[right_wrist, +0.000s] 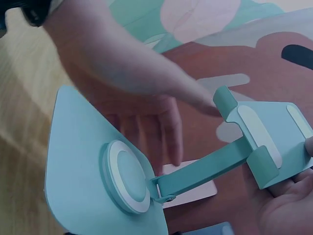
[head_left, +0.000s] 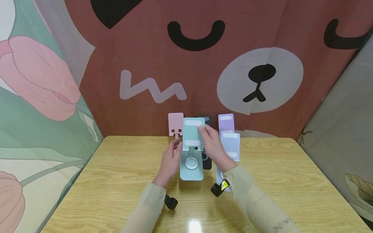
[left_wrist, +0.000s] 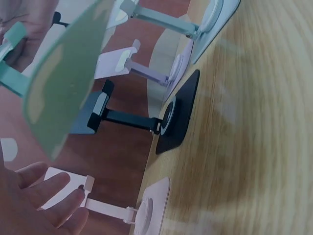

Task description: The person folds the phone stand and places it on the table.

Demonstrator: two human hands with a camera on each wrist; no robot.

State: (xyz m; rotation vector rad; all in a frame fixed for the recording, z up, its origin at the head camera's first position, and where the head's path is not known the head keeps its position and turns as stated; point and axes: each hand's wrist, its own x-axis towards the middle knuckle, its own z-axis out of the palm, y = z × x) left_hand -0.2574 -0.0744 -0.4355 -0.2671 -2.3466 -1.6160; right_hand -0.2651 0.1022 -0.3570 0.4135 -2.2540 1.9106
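Head view: the teal phone stand (head_left: pixel 190 133) is at the centre of the frame, its plate face-on and its base hanging below. The right hand (head_left: pixel 215 147) pinches the plate's right edge, thumb in front — a grip probably chosen to leave the plate's face and arm uncovered. The left hand (head_left: pixel 170 159) is beside the plate's left edge; contact cannot be confirmed here. Behind, on the wooden table (head_left: pixel 116 181), are a pink stand (head_left: pixel 175 120), a black stand (head_left: pixel 207 164), a purple stand (head_left: pixel 226 122) and a light blue stand (head_left: pixel 230 144), upright and facing the person, presumably so that each plate shows.

Left wrist view: the left hand's fingers, lower left, are extended and slightly spread, gripping nothing. The teal base, upper left, is apart from the table; the other stands rest on their bases, which likely steady them.

Right wrist view: the teal stand's arm is angled between base and plate. The right hand, lower right, pinches the plate — fingers behind, thumb tip at the frame's right edge. The left hand, upper centre, passes behind the stand, fingers straight; whether its thumb touches the plate cannot be told.
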